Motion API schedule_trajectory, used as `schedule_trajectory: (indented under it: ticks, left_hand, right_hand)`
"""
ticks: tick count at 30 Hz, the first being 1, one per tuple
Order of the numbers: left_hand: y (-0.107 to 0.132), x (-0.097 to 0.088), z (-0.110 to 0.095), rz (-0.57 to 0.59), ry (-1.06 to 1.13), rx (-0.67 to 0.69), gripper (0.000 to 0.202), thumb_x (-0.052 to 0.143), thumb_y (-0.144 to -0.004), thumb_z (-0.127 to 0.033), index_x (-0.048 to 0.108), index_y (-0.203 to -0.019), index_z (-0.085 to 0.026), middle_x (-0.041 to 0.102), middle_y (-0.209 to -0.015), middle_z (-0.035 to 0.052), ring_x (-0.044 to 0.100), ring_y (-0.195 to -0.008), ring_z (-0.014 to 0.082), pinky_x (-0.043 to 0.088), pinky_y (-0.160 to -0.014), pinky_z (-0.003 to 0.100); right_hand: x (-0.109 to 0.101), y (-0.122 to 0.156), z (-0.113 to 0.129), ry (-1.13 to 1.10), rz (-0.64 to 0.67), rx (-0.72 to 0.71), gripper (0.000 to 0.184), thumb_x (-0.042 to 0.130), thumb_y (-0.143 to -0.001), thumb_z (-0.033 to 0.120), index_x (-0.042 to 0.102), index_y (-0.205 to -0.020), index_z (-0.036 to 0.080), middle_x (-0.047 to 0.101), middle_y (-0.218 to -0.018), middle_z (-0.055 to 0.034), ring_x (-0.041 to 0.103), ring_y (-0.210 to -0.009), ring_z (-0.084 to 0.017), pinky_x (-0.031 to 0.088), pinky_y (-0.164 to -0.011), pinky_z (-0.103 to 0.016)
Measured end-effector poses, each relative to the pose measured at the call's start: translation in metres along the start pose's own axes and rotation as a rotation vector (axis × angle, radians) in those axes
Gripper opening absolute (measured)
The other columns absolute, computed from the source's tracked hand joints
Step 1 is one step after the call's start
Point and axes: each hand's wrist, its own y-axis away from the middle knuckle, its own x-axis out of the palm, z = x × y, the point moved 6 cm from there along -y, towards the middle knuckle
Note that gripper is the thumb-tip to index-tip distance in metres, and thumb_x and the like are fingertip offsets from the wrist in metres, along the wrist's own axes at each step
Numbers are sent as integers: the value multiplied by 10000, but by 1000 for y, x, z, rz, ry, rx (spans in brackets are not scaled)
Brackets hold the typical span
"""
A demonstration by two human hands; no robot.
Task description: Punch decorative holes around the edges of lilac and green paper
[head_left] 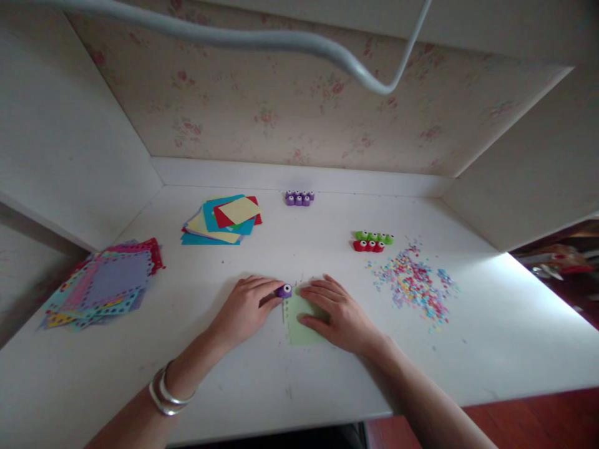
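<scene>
A small purple craft punch [284, 291] with a white-and-black top sits at the upper left corner of a light green paper sheet [304, 327]. My left hand [248, 308] pinches the punch between thumb and fingers. Along the sheet's left edge runs a row of punched holes. Flat on the sheet's upper right part lies my right hand [339, 315], its fingers stretched out and covering some of the paper.
Punched paper sheets [116, 277] are piled at the left; coloured paper [224, 221] lies behind. Purple punches [299, 198] stand at the back. Green punches [374, 237] and red punches [369, 247] stand beside scattered confetti [416, 280]. A white cable [262, 38] hangs overhead.
</scene>
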Motion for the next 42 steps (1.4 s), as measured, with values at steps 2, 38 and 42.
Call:
schedule_trajectory:
  ticks: [2,38,42]
  left_hand:
    - [0,1,1,5,-6,-6,251,662,-893,-249,671,-1143,-270,741,-1087,20,671,-1000,206,500,-910,388]
    - [-35,1,-6,236,77,-311,247,540,-889,-324,739,-800,-206,716,-867,23,645,-839,176,467,-758,262]
    - [-40,12,1,304,34,-394,220,542,-836,-309,650,-700,-174,652,-702,6,579,-655,155,396,-587,247]
  right_hand:
    - [0,0,0,0,1,-1,436,628,-900,429,577,-1300,265,674,-1241,-67,565,-1229,-241,305,-1147,-515]
    - [-1,-1,1,4,38,8,428,636,-889,452,581,-1266,259,665,-1265,-38,548,-1241,-227,282,-1149,-501]
    - [1,0,-2,1,34,17,423,639,-887,444,589,-1265,260,664,-1268,-40,545,-1245,-227,275,-1152,-498]
